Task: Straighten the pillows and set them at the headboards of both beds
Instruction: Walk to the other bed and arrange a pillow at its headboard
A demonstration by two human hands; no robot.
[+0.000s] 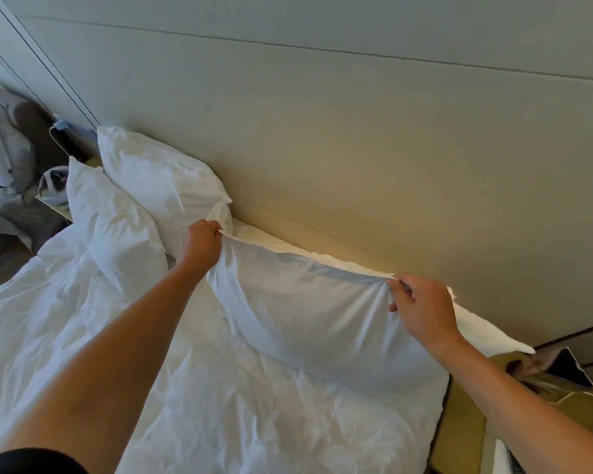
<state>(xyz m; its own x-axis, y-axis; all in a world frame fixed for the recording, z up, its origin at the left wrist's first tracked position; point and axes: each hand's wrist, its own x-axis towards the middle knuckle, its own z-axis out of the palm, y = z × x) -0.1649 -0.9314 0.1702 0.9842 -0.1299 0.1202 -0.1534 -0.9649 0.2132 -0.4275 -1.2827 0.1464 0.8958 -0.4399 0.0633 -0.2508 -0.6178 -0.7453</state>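
A white pillow (308,316) lies on the bed just in front of the beige headboard (356,165). My left hand (201,244) pinches its upper left corner. My right hand (421,309) pinches its upper right corner, and the top edge is stretched taut between them. Behind it, a second white pillow (476,331) lies flat along the headboard, mostly hidden. At the left, two more white pillows lean at the headboard: one upright against it (161,183), the other (113,220) resting in front of it.
A rumpled white duvet (220,405) covers the bed. A bedside surface (562,398) with a white cable and a dark flat item stands at the right. At far left are grey bedding (4,172) and a small stand with a bag (53,189).
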